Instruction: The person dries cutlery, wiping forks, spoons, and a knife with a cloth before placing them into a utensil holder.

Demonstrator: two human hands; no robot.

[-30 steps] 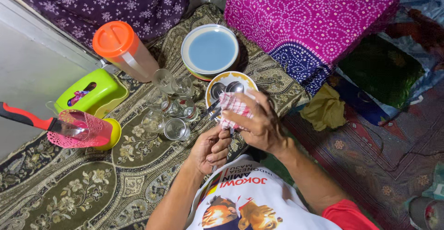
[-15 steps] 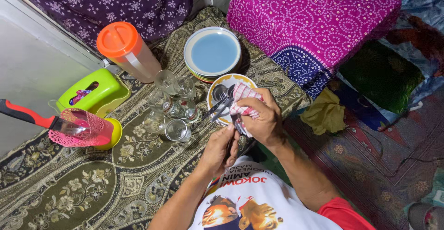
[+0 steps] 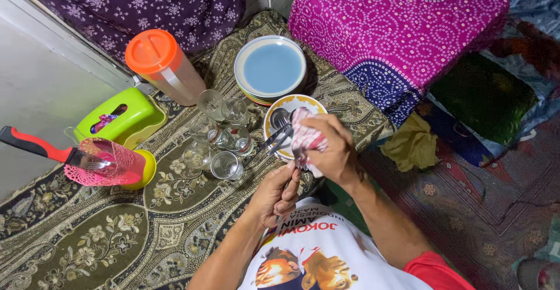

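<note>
Head cam: right hand clamped on checked cloth round a utensil; left hand grips its handle. Spoons hang over plate rim, glasses crowd left.

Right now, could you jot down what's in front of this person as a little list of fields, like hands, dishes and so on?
left hand: left hand grips the handle end of a piece of cutlery
right hand: right hand holds a red-and-white checked cloth wrapped around the cutlery's upper part
nearest dish: yellow-rimmed plate with spoons on it
other dishes: stack of plates, blue one on top
glasses: cluster of clear glasses
jug: orange-lidded pitcher
surface: patterned cloth
</note>
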